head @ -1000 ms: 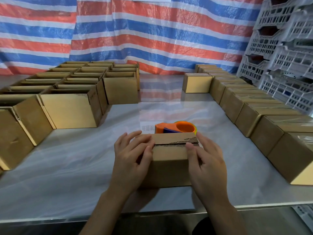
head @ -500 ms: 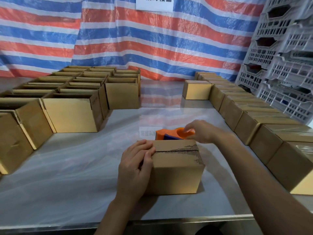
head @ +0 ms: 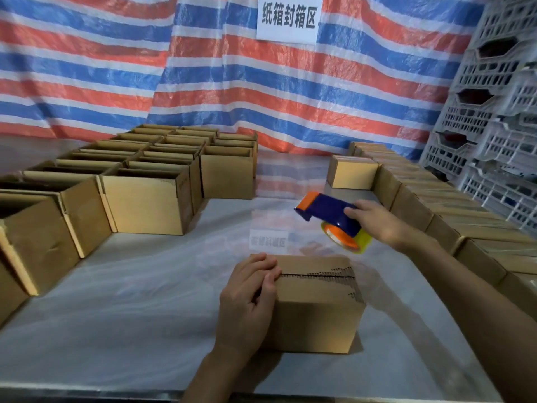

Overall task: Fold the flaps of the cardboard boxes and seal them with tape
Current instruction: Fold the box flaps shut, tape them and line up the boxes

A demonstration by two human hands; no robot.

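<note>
Hands apart. My left hand (head: pixel 247 301) gripped the left end of the cardboard box (head: pixel 316 312), low and centre of frame. Its fingers were bent over the top edge, with the tips on the closed flaps at the seam. My right hand (head: pixel 374 221) was raised above and beyond the box, right of centre, curled round the rear of the tape dispenser (head: pixel 331 213).

Hidden or unclear:
- Left end of the seam and the box's left face were under my palm.
- Right thumb was behind the dispenser body; could not see it.
- Dispenser's cutting end was too blurred to read. Only its orange tip showed, pointing upper left, with the tape roll (head: pixel 348 241) hanging lower right.
- Right forearm ran off the lower right edge; left forearm off the bottom.

Pose: left wrist straight, arm coming up from the bottom edge. Right arm reached diagonally in from lower right, knuckles up. Dispenser was clear of the box, in the air over the table (head: pixel 145 301).

Surroundings: open boxes (head: pixel 145 205) grouped at left, the nearest cut by the frame edge. A row of closed boxes (head: pixel 436 205) sat along the right. Stacked crates (head: pixel 499 112) stood upper right, a striped tarp (head: pixel 203 82) behind, and a sign (head: pixel 289 18) was cropped at the top.
</note>
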